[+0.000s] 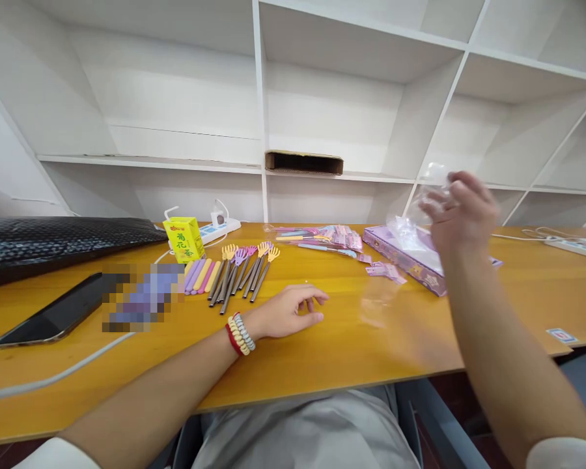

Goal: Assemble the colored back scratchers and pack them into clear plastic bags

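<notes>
My right hand (461, 208) is raised above the right side of the desk, its fingers closed on a clear plastic bag (432, 179). Below it lies a shallow purple box (410, 264) with more clear bags (406, 229) in it. My left hand (290, 309) rests on the desk with curved fingers apart and nothing in them. Beyond its wrist are several metal rods with claw-shaped heads, like back scratchers (244, 267), in yellow, purple and pink. Beside them several coloured handle sleeves (202, 277) lie in a row. Packaged scratchers (322, 238) lie farther back.
Small pink cards (385, 272) lie by the box. At left stand a yellow drink carton (184, 238), a power strip (219, 228), a dark phone (53, 309) and a black wrapped bundle (63, 244). White shelving (332, 111) rises behind, holding a cardboard box (305, 163).
</notes>
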The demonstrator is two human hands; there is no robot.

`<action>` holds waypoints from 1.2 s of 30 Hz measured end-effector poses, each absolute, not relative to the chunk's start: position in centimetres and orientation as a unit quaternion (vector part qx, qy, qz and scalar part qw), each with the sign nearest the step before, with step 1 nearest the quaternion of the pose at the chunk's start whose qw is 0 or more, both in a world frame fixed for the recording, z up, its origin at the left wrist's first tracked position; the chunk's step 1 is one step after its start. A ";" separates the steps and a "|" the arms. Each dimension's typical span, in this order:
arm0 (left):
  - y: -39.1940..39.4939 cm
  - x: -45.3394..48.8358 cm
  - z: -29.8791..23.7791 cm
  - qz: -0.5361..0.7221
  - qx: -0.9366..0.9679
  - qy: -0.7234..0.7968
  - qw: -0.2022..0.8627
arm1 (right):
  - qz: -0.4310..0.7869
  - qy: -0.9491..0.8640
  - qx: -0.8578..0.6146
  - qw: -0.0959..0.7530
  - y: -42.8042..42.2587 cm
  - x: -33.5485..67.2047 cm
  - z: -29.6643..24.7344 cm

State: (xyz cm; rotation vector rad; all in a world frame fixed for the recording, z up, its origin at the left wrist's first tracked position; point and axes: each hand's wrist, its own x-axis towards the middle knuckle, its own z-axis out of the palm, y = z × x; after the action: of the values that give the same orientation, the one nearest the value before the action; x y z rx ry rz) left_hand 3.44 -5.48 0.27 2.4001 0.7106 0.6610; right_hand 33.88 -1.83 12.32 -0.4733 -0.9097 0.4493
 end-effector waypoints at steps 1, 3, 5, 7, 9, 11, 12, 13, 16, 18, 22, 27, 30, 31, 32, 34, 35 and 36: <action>-5.4 3.4 0.2 0.245 0.894 0.273 0.259 | 0.182 -0.442 -0.239 0.845 -1.6 35.5 13.4; -5.1 3.3 0.1 0.238 0.900 0.286 0.229 | 0.096 -0.465 -0.290 0.831 -0.2 38.8 14.8; -5.0 3.2 0.1 0.228 0.907 0.291 0.203 | 0.019 -0.527 -0.392 0.753 2.0 41.7 15.1; -5.0 3.2 0.1 0.212 0.914 0.293 0.184 | 0.013 -0.599 -0.531 0.598 4.4 44.2 14.4; -5.0 3.2 0.2 0.192 0.920 0.294 0.173 | -0.042 -0.633 -0.632 0.445 6.6 46.4 12.8; -5.1 3.2 0.2 0.177 0.925 0.293 0.166 | -0.110 -0.661 -0.671 0.317 8.3 48.3 10.5; -5.1 3.2 0.2 0.172 0.927 0.292 0.162 | -0.123 -0.676 -0.686 0.242 8.9 49.0 9.1; -5.1 3.2 0.2 0.169 0.929 0.290 0.158 | -0.137 -0.685 -0.697 0.163 9.3 49.7 7.7; -5.1 3.2 0.2 0.158 0.933 0.290 0.143 | -0.176 -0.680 -0.710 0.049 9.5 50.8 4.1; -5.0 3.2 0.2 0.147 0.936 0.291 0.132 | -0.198 -0.683 -0.703 0.028 8.9 50.8 2.7; -5.0 3.2 0.2 0.134 0.941 0.290 0.113 | -0.265 -0.663 -0.697 0.072 7.8 50.1 2.9; -5.0 3.2 0.2 0.127 0.943 0.291 0.099 | -0.182 -0.606 -0.771 0.071 8.0 49.1 4.9; -5.1 3.2 0.3 0.126 0.944 0.290 0.098 | -0.103 -0.614 -0.782 0.030 8.4 47.5 5.4; -5.1 3.2 0.3 0.127 0.943 0.290 0.100 | -0.094 -0.631 -0.770 0.021 8.5 46.6 5.4; -5.1 3.2 0.3 0.127 0.943 0.290 0.101 | -0.090 -0.645 -0.758 0.016 8.4 45.5 5.4; -5.1 3.2 0.2 0.129 0.942 0.293 0.102 | -0.097 -0.667 -0.738 0.031 8.3 42.7 5.1; -5.1 3.2 0.2 0.129 0.942 0.294 0.102 | -0.100 -0.690 -0.715 0.042 8.2 41.0 4.9; -5.0 3.1 0.1 0.131 0.941 0.295 0.101 | -0.097 -0.714 -0.692 0.049 8.1 39.2 4.6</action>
State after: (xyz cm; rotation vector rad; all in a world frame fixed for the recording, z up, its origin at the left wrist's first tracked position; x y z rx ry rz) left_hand 3.11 -5.03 0.10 2.7795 0.8707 0.3866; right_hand 39.24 8.13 4.64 -2.1075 -2.1753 -0.2968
